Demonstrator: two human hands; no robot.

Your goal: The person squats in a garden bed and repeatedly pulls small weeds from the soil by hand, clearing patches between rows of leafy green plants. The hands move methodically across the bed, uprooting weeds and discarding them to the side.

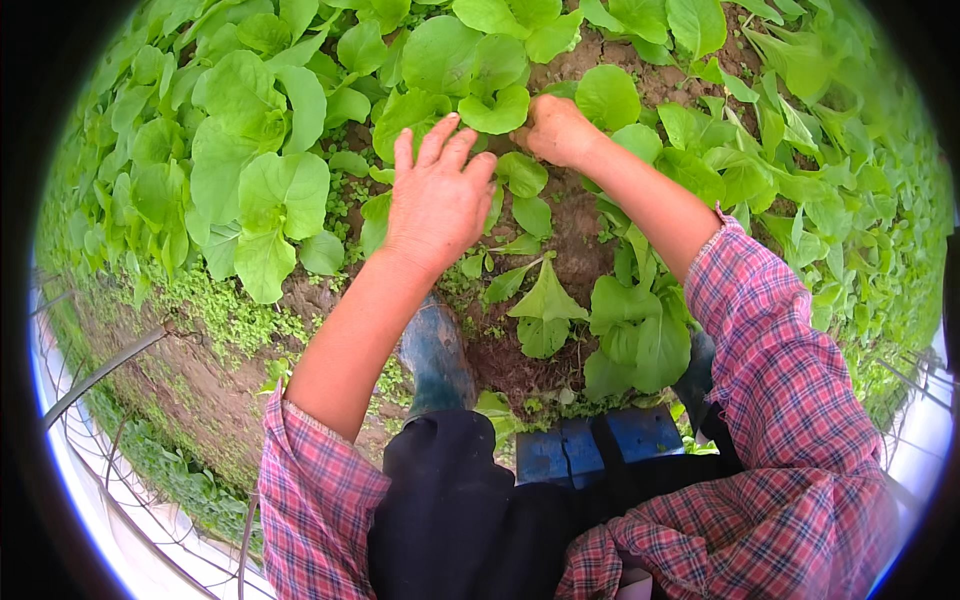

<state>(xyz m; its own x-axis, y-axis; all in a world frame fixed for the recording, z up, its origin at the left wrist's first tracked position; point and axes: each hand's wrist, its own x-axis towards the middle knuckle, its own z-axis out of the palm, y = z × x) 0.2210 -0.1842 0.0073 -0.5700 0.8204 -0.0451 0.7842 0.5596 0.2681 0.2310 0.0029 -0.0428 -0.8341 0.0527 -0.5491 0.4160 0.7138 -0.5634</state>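
My left hand [442,196] is spread over a leafy green plant [496,111], palm down, its fingertips at the lower leaves. Nothing shows in its grasp. On the other side of the same plant, my right hand [553,131] reaches low with bent fingers. Leaves and the hand itself hide its fingertips, so I cannot tell whether it grips a stem. Below the hands, a loose-looking leafy plant [547,300] lies on brown soil [577,255]. A pile of leafy greens [637,337] rests nearer my body on the right.
Dense greens [247,150] grow on the left, and more greens [795,150] on the right. My rubber boot [439,352] stands on the soil beside a blue stool-like object [577,446]. A curved metal rod [105,371] rises at far left, near white sheeting [142,540].
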